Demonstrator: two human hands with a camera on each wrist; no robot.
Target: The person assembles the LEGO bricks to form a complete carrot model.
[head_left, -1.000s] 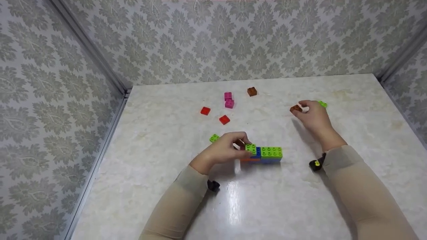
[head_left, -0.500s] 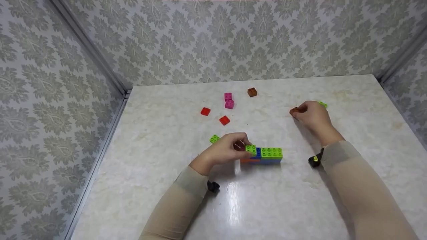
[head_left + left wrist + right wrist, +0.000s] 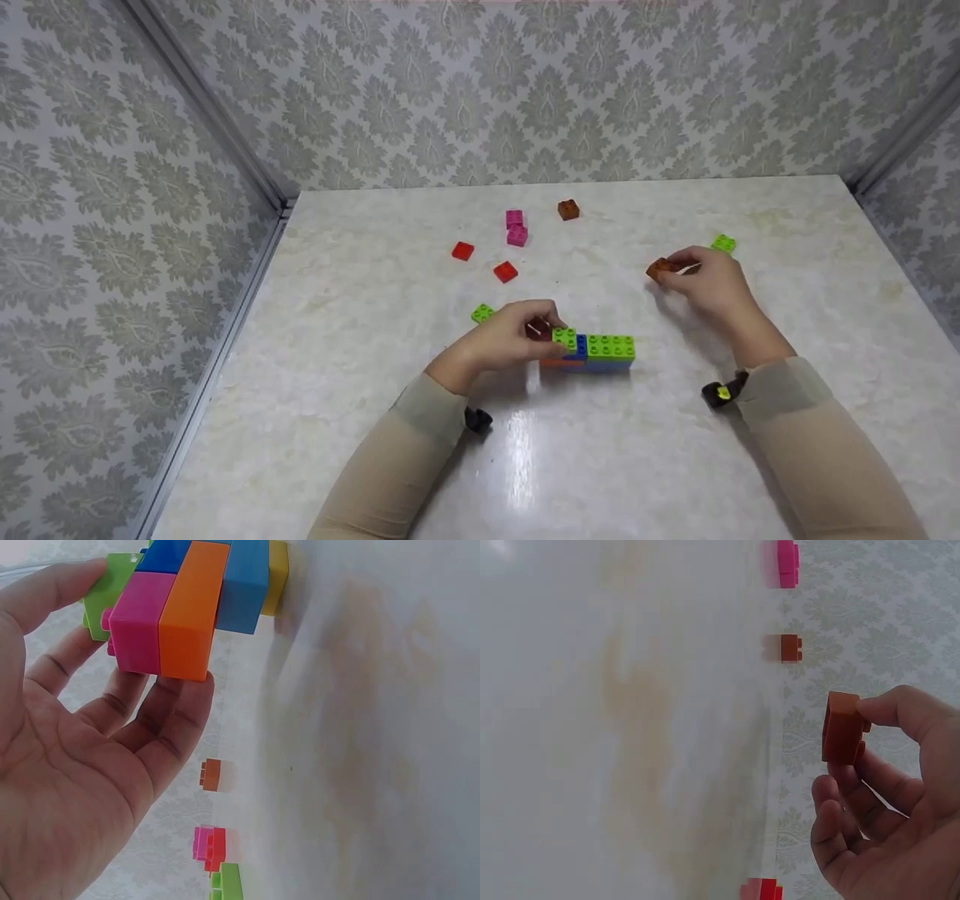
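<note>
My left hand (image 3: 506,337) grips the left end of a row of joined toy building bricks (image 3: 611,349), its thumb and fingertips on a small green brick (image 3: 564,339) on top. In the left wrist view, pink (image 3: 139,622), orange (image 3: 193,611), blue (image 3: 244,589) and yellow (image 3: 277,577) bricks show in this build, and fingers reach behind it. Farther back at the right, my right hand (image 3: 716,289) pinches a small brown brick (image 3: 659,268) between thumb and fingers. The right wrist view shows that brown brick (image 3: 844,727) tilted, its studs toward the palm.
Loose bricks lie across the back: two red (image 3: 463,250), two pink (image 3: 517,236) and another brown one (image 3: 568,209). One green brick (image 3: 482,313) is beside the left hand, another (image 3: 724,242) behind the right. Patterned walls (image 3: 495,90) border the table (image 3: 337,262).
My right hand has closed its fingers on the brown brick and drawn it a little nearer, uncovering more of the green brick behind. The left hand keeps its hold.
</note>
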